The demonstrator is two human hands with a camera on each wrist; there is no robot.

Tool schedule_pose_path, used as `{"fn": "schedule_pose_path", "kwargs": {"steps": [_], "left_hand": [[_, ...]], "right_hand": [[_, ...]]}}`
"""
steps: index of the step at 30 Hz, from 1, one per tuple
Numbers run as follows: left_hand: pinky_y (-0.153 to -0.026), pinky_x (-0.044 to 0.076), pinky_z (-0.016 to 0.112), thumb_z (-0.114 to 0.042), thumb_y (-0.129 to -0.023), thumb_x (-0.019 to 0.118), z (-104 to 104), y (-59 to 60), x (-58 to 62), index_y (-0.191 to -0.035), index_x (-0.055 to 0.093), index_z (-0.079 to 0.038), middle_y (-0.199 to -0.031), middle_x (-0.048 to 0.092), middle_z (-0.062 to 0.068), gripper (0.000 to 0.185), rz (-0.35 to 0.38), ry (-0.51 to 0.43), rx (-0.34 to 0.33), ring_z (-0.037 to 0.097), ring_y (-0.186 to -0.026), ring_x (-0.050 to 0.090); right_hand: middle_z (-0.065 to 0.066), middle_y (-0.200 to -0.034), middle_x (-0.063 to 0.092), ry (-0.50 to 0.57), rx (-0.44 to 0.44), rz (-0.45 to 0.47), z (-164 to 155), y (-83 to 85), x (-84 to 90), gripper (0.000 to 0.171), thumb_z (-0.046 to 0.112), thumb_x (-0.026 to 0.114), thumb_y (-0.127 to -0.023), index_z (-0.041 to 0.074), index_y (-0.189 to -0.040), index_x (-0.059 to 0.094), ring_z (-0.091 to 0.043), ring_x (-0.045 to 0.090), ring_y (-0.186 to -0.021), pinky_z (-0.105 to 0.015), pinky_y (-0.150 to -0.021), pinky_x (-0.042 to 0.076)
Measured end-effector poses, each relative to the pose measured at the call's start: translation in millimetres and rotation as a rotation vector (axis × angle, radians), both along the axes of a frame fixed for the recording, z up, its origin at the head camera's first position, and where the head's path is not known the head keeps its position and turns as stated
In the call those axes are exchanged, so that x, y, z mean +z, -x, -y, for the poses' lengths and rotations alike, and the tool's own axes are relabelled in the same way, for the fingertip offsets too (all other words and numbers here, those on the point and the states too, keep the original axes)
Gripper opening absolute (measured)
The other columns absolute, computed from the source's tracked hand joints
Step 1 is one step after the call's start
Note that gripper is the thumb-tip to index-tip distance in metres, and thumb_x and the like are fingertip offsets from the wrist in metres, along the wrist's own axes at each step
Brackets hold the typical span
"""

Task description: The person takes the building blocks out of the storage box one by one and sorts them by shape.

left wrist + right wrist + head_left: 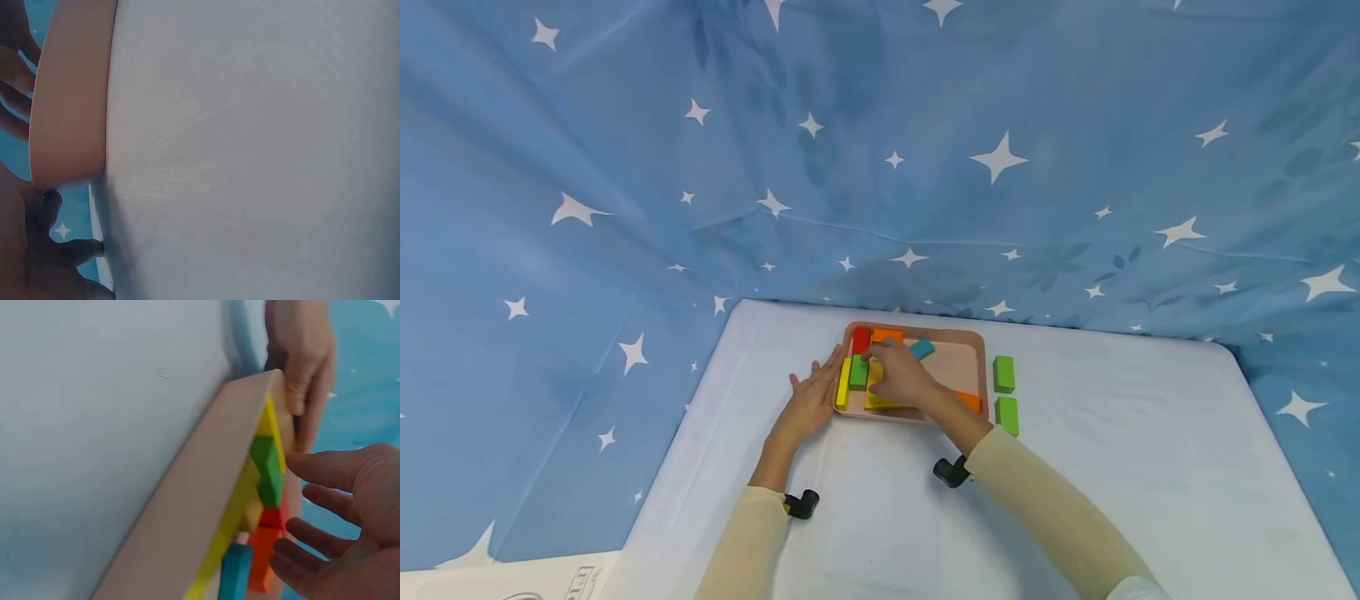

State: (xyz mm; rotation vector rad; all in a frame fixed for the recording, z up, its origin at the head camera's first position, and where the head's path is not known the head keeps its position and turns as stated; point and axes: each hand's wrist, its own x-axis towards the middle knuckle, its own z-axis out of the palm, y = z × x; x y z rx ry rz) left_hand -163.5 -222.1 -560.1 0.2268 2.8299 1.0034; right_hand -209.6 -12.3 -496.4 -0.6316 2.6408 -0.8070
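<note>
A shallow pinkish tray (958, 358) lies on the table with coloured blocks inside. Against its left wall my left hand (808, 407) rests with fingers extended; the left wrist view shows the hand at the tray's corner. Over the blocks is my right hand (901, 377), its fingers loosely spread and its thumb close to a green block (267, 469). Left of that green block stands a yellow strip (843, 387); behind it lie a red block (861, 339) and an orange block (886, 335). Yellow pieces (874, 398) are partly hidden under my right hand. A blue block (922, 349) lies askew nearby.
Another orange block (972, 401) is at the tray's near right corner. Two light green blocks (1004, 374) sit on the white tabletop (1120, 450) right of the tray. Behind hangs a blue star-patterned cloth (880, 192). A printed white item (542, 577) is at the lower left.
</note>
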Motion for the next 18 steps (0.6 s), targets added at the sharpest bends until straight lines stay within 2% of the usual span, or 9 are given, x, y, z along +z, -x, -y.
{"fn": "schedule_pose_path", "kwargs": {"steps": [2, 9, 18], "left_hand": [[-0.118, 0.0, 0.08, -0.027, -0.115, 0.035, 0, 0.0, -0.4, -0.168, 0.017, -0.033, -0.173, 0.018, -0.013, 0.057, 0.0, -0.005, -0.002, 0.049, -0.154, 0.026], [-0.119, 0.0, 0.08, -0.026, -0.115, 0.033, -3, -0.2, -2.3, -0.168, 0.017, -0.033, -0.173, 0.018, -0.015, 0.055, 0.005, -0.018, -0.02, 0.048, -0.155, 0.026], [-0.119, 0.001, 0.079, -0.029, -0.115, 0.033, -1, -2.1, -2.2, -0.168, 0.018, -0.034, -0.173, 0.019, -0.015, 0.055, -0.013, -0.024, 0.002, 0.047, -0.155, 0.027]], "right_hand": [[-0.012, -0.146, 0.059, -0.045, 0.003, -0.014, 7, 2.0, -4.7, 0.057, 0.013, 0.083, -0.087, 0.012, -0.141, 0.063, -0.029, 0.057, -0.129, -0.043, -0.109, 0.054], [-0.014, -0.146, 0.056, -0.182, -0.002, -0.027, 17, 3.1, -17.0, 0.066, 0.015, 0.083, -0.086, 0.013, -0.145, 0.055, -0.032, 0.055, -0.125, -0.047, -0.112, 0.051], [-0.012, -0.138, 0.062, -0.151, 0.003, -0.076, 22, 5.7, -26.7, 0.06, 0.015, 0.086, -0.085, 0.013, -0.138, 0.058, -0.031, 0.057, -0.122, -0.047, -0.111, 0.05]]}}
